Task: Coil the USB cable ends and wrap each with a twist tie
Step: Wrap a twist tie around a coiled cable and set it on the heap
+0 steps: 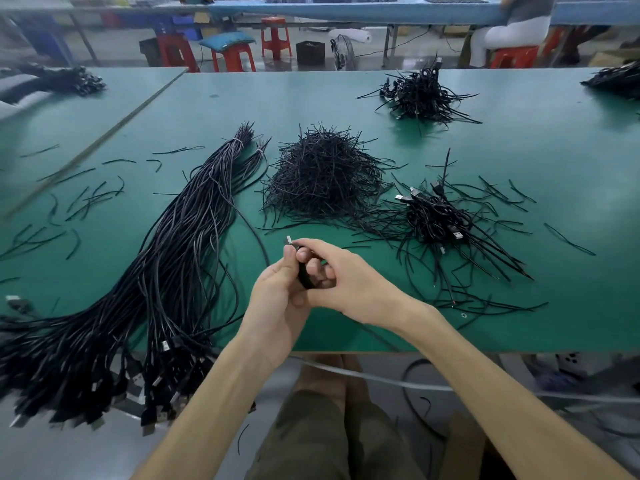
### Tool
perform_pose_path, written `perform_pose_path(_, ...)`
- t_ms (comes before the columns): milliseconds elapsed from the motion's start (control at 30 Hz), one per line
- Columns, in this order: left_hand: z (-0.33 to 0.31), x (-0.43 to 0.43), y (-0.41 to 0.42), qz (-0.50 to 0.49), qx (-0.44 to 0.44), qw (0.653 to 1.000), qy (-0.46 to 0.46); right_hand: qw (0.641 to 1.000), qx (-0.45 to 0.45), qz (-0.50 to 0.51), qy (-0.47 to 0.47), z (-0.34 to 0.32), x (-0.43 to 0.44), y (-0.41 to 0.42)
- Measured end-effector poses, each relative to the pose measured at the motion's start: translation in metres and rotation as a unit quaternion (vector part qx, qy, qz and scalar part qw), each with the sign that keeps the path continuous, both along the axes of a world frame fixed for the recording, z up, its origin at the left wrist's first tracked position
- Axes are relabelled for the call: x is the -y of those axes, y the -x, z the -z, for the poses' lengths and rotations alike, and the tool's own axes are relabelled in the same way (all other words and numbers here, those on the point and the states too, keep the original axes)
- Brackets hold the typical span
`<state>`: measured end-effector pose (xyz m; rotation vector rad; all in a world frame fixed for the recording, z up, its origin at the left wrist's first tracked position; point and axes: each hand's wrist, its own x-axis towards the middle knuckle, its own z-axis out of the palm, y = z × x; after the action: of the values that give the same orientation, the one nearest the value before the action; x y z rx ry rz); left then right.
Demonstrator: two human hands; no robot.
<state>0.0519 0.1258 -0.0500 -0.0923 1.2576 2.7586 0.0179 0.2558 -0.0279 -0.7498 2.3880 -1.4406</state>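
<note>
My left hand (pixel 280 292) grips a black USB cable coil (pixel 304 277) just above the green table (pixel 519 150), with the silver USB plug (pixel 289 240) sticking up past the thumb. My right hand (pixel 349 278) curls over the same coil from the right, its fingers pinching the loops. A mound of black twist ties (pixel 322 174) lies straight ahead. A long bundle of uncoiled black USB cables (pixel 180 244) stretches along the left and hangs over the front edge. Coiled, tied cables (pixel 436 216) are heaped to the right.
A second heap of tied cables (pixel 420 93) sits at the far right of the table. Loose ties (pixel 79 202) are scattered on the left. Red stools (pixel 275 36) and another bench stand beyond, with a seated person (pixel 512 26) at the back right.
</note>
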Motion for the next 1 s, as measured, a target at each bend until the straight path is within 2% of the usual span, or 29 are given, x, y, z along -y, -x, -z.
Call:
perform_pose_path(167, 0.005, 0.006, -0.004, 0.034, -0.019, 0.999, 0.021, 1.000, 0.015, 0.000, 0.026, 0.001, -0.007, 0.004)
perform_pose_path(267, 0.004, 0.010, -0.005, 0.034, -0.033, 0.998, 0.050, 0.999, -0.030, 0.010, 0.020, 0.005, -0.004, 0.000)
perform_pose_path(433, 0.005, 0.022, -0.007, 0.011, -0.070, 0.975, 0.209, 0.995, -0.092, 0.024, -0.024, 0.006, -0.007, -0.001)
perform_pose_path(533, 0.003, 0.026, -0.008, -0.003, -0.069, 0.963, 0.260, 0.988, -0.146, 0.002, -0.055, 0.008, -0.008, -0.001)
perform_pose_path(667, 0.003, 0.028, -0.003, -0.051, -0.056, 0.914, 0.398, 0.978, -0.168, 0.024, -0.117, 0.014, -0.009, 0.002)
perform_pose_path(833, 0.002, 0.040, 0.000, -0.049, -0.010, 0.922, 0.384, 0.936, -0.248, -0.008, -0.248, 0.019, -0.010, -0.003)
perform_pose_path(1000, 0.002, 0.045, 0.000, -0.033, -0.010, 0.922, 0.385, 0.892, -0.318, -0.005, -0.321, 0.025, -0.007, -0.009)
